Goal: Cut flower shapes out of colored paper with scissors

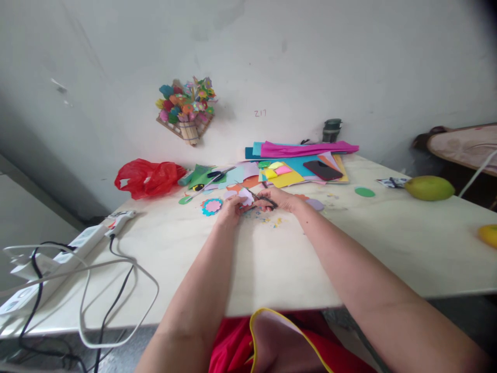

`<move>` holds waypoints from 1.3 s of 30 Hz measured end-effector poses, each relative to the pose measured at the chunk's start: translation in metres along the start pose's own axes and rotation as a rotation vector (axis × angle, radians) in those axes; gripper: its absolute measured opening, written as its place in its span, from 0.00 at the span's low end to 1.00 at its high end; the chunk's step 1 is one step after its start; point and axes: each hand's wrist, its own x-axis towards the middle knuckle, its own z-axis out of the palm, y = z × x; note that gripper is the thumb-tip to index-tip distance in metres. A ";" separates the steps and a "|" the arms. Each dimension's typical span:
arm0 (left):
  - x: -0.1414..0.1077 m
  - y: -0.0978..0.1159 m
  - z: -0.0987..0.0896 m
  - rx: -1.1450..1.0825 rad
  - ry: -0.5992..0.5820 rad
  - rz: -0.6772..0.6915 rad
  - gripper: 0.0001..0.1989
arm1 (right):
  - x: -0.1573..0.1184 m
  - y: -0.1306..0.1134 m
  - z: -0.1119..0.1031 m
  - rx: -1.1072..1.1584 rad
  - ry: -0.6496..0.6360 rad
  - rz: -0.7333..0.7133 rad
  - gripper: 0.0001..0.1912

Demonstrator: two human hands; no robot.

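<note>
Pinched in my left hand is a small pale lilac paper piece. My right hand grips black-handled scissors, whose blades point left toward that paper. Left of my left hand lies a layered paper flower with a pink centre and blue scalloped edge. Small paper scraps are scattered under and in front of my hands. A purple paper disc rests just right of my right wrist, and a green disc lies farther right.
Coloured sheets, a phone and a second pair of scissors lie behind my hands. A red plastic bag sits back left. Power strips with cables run along the left. A green-yellow fruit is at right.
</note>
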 end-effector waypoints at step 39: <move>0.004 -0.004 0.000 0.048 0.003 0.028 0.10 | 0.002 -0.002 0.007 0.060 0.047 0.037 0.11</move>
